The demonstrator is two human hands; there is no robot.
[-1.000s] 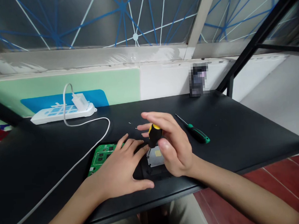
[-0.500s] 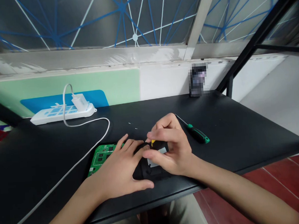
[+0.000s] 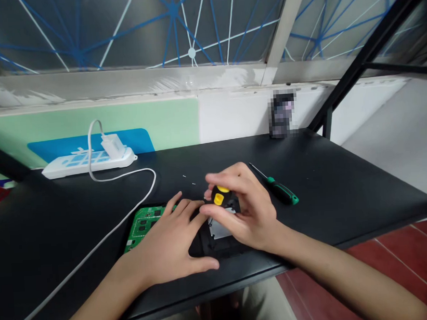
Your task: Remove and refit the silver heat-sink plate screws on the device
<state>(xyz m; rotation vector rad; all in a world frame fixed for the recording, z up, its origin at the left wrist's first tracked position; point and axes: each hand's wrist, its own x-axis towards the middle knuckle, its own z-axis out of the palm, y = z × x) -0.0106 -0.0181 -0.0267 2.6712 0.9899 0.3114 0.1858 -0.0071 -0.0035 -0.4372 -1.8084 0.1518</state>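
Observation:
A black device with a green circuit board at its left end lies near the table's front edge. My left hand rests flat across its middle, fingers spread and thumb stretched out to the right. Over the device's right part, my right hand holds a small black and yellow tool between thumb and fingers. Below that tool a silver-grey plate shows in the device. The tool's lower tip is hidden.
A green and black screwdriver lies right of my right hand. Two tiny pale bits lie behind the device. A white power strip with a plugged-in charger stands at the back left, its white cable crossing the table. A pixelated object leans on the wall.
The fingers of my right hand have opened a little around the tool, and its black and yellow body now shows much more. My left hand has stayed in place.

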